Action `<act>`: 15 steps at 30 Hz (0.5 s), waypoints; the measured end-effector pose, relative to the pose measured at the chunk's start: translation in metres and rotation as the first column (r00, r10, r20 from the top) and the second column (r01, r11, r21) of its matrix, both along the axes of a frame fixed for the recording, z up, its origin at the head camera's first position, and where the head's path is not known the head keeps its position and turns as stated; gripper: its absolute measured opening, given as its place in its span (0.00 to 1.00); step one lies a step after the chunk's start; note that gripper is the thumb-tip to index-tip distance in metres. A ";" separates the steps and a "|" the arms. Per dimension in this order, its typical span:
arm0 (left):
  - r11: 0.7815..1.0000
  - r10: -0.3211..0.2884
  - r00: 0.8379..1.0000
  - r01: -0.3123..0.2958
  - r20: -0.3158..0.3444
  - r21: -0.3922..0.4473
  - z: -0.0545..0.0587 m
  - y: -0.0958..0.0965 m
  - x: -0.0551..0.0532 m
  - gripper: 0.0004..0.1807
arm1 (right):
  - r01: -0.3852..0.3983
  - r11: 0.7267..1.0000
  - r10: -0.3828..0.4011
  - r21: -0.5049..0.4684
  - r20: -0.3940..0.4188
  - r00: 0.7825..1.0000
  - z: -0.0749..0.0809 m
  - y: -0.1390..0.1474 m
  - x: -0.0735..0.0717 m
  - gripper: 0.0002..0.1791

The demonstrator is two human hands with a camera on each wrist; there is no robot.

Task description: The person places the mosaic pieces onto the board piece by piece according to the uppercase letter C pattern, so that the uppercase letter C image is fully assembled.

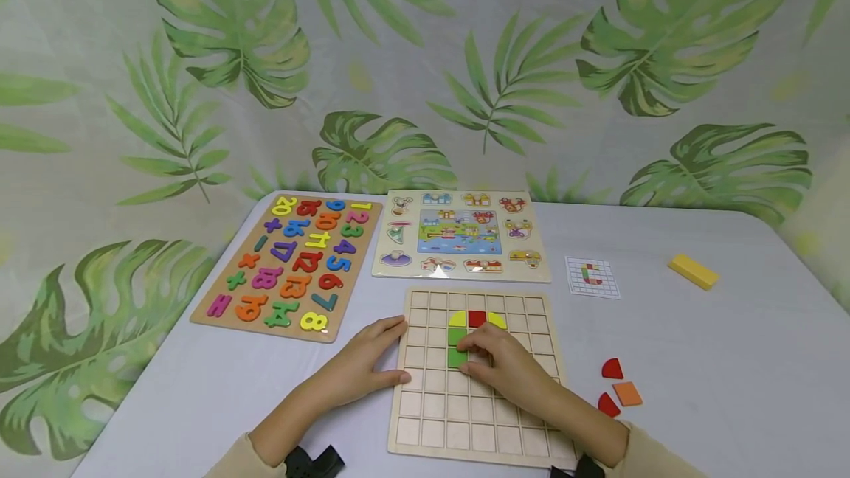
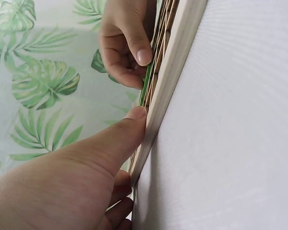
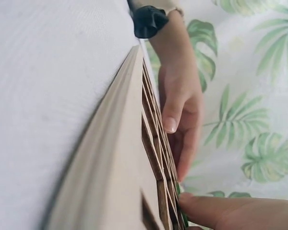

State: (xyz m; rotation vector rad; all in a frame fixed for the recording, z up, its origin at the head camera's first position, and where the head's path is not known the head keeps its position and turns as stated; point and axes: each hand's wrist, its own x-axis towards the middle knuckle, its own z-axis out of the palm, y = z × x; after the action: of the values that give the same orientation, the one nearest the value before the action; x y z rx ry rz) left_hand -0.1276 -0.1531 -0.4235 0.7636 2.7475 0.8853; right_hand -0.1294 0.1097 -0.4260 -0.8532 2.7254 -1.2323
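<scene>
Pressing down with curled fingers, the right hand (image 1: 508, 371) sits on the green square piece (image 1: 457, 357) in the middle of the grid board (image 1: 425, 430), low in the centre of the head view. The left wrist view shows the thumb and fingers pinching the thin green edge. The left hand (image 1: 361, 364) lies flat and relaxed against the left rim of the board, with the thumb on the wooden edge; it holds nothing and only steadies the board.

The green piece is directly under the right fingertips, so the right hand is the nearer one. Just above it, a second green piece (image 1: 455, 336) continues the column up toward a yellow quarter (image 1: 457, 318), a red square (image 1: 477, 318) and another yellow quarter (image 1: 498, 320).

Right of the board lie two red pieces (image 1: 612, 369) and an orange square (image 1: 627, 393); farther up are the pattern card (image 1: 592, 276) and a yellow block (image 1: 693, 271).

The right hand covers part of the green piece, so I cannot tell if it sits fully in its cell.
</scene>
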 end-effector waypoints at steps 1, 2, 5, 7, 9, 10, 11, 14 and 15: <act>1.000 0.001 1.000 -0.001 0.001 0.000 0.000 0.000 0.000 0.43 | -0.004 1.000 0.004 0.006 0.002 1.000 0.001 0.000 0.000 0.12; 1.000 0.002 1.000 -0.002 0.003 0.000 0.000 0.000 0.000 0.43 | -0.009 1.000 0.009 0.017 0.009 1.000 0.002 0.000 0.001 0.13; 1.000 0.005 1.000 -0.005 0.010 0.001 0.000 -0.001 0.000 0.43 | -0.018 0.999 0.014 0.050 0.063 0.998 0.009 0.001 0.003 0.17; 1.000 0.004 1.000 -0.004 0.010 0.001 0.000 -0.001 0.000 0.43 | -0.018 0.998 0.011 0.063 0.116 0.993 0.015 0.003 0.005 0.20; 1.000 -0.001 1.000 0.001 0.009 0.003 -0.001 -0.001 0.000 0.43 | -0.016 0.998 0.006 0.066 0.152 0.988 0.022 0.006 0.008 0.24; 1.000 -0.002 1.000 0.002 0.008 0.003 -0.001 -0.001 0.000 0.43 | -0.016 0.998 0.007 0.057 0.157 0.988 0.027 0.009 0.010 0.25; 1.000 -0.004 1.000 0.004 0.007 0.003 -0.001 -0.001 0.000 0.43 | -0.020 0.999 0.012 0.051 0.147 0.989 0.031 0.012 0.011 0.26; 1.000 -0.005 1.000 0.005 0.006 0.004 -0.001 -0.001 -0.001 0.43 | -0.017 0.999 0.016 0.027 0.060 0.998 0.043 0.026 0.017 0.28; 1.000 -0.005 1.000 0.005 0.005 0.003 -0.001 -0.001 -0.001 0.43 | -0.008 1.000 0.007 0.014 0.026 1.000 0.046 0.031 0.019 0.29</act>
State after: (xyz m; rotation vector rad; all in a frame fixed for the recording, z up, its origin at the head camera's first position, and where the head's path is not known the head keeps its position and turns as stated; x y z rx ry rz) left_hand -0.1283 -0.1537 -0.4250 0.7673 2.7395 0.8890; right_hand -0.1101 0.1406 -0.3796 -0.8390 2.7046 -1.2123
